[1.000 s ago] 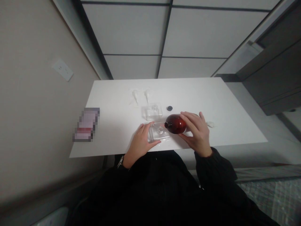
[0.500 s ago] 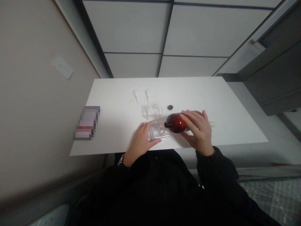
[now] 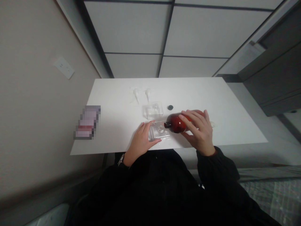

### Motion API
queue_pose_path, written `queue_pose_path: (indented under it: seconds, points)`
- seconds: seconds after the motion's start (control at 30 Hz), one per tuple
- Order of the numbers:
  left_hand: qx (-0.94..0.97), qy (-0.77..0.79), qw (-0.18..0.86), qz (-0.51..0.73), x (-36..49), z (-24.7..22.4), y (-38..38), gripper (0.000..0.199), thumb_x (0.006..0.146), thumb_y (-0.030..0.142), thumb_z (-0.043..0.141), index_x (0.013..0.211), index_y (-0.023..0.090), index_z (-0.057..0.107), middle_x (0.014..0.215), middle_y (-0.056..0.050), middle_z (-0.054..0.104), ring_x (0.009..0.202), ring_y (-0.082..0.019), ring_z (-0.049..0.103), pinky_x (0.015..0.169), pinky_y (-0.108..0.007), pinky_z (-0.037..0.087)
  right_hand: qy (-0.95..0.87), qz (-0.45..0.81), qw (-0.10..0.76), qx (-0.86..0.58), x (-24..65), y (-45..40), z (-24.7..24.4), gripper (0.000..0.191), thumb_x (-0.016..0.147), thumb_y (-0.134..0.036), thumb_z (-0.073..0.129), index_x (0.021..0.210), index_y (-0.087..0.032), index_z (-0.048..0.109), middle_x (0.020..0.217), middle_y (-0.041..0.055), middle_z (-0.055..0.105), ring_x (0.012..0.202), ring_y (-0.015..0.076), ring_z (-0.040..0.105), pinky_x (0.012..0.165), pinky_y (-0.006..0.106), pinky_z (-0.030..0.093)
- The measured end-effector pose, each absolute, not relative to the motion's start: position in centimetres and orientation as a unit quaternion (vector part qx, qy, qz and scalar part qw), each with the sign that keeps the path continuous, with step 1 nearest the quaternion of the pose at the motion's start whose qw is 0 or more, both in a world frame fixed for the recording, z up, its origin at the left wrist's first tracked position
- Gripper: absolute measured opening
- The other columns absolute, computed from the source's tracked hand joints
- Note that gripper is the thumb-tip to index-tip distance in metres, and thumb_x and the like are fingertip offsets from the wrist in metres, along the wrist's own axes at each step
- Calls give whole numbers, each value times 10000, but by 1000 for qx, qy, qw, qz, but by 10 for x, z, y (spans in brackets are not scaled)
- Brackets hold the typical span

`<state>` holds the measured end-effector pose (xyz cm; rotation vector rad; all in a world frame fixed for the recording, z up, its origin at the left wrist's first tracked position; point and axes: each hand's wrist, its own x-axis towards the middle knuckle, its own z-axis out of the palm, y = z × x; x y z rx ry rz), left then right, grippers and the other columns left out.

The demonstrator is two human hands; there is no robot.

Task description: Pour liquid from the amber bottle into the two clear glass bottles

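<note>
My right hand (image 3: 199, 131) is wrapped round a reddish-brown bottle (image 3: 175, 122), tilted with its uncapped neck pointing left. Below and beside that neck, a clear plastic box (image 3: 159, 133) with a round opening in its top stands near the table's front edge. My left hand (image 3: 141, 139) grips this box from its left side, thumb in front and fingers behind. Whether liquid leaves the bottle cannot be made out. Just behind stands a second clear box (image 3: 154, 111), and a small dark cap (image 3: 170, 107) lies to its right.
Two whitish pieces with thin stems (image 3: 136, 95) (image 3: 147, 94) lie toward the back of the white table (image 3: 113, 110). A pixelated flat object (image 3: 87, 122) is at the left edge. Something small and pale (image 3: 212, 124) shows behind my right hand.
</note>
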<state>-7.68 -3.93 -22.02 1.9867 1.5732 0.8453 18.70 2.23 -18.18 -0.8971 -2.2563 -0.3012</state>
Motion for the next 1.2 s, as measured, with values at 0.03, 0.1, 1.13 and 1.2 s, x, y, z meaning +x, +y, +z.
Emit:
queue_pose_path:
  seconds: [0.03, 0.1, 1.13, 1.2]
  points:
    - [723, 573, 232, 308, -77, -220, -39, 803, 849, 363, 891, 1509, 251, 446, 1476, -139, 637, 1393, -365, 586, 1174, -569, 494, -868, -116, 339, -345, 187, 22, -182, 872, 953, -166, 732, 1685, -399, 318, 1423, 76, 730, 1285, 312, 702, 1249, 655, 392]
    - [723, 574, 231, 307, -77, -220, -39, 811, 847, 373, 892, 1514, 257, 444, 1486, -135, 633, 1398, -367, 584, 1191, -576, 478, -869, -115, 334, -348, 188, 22, -182, 892, 949, -160, 731, 1689, -412, 301, 1431, 69, 726, 1291, 315, 697, 1253, 663, 383]
    - [731, 566, 225, 308, -76, -223, -39, 809, 857, 390, 879, 1518, 260, 432, 1508, -142, 636, 1402, -338, 617, 1236, -590, 446, -873, -129, 323, -342, 190, 22, -174, 945, 941, -144, 753, 1697, -434, 265, 1445, 52, 723, 1292, 318, 695, 1268, 658, 372]
    - [733, 566, 224, 305, -77, -223, -39, 811, 854, 393, 883, 1513, 246, 433, 1506, -152, 635, 1407, -341, 612, 1239, -590, 442, -872, -132, 323, -343, 190, 22, -173, 940, 943, -135, 746, 1696, -431, 268, 1433, 55, 729, 1287, 315, 699, 1261, 660, 382]
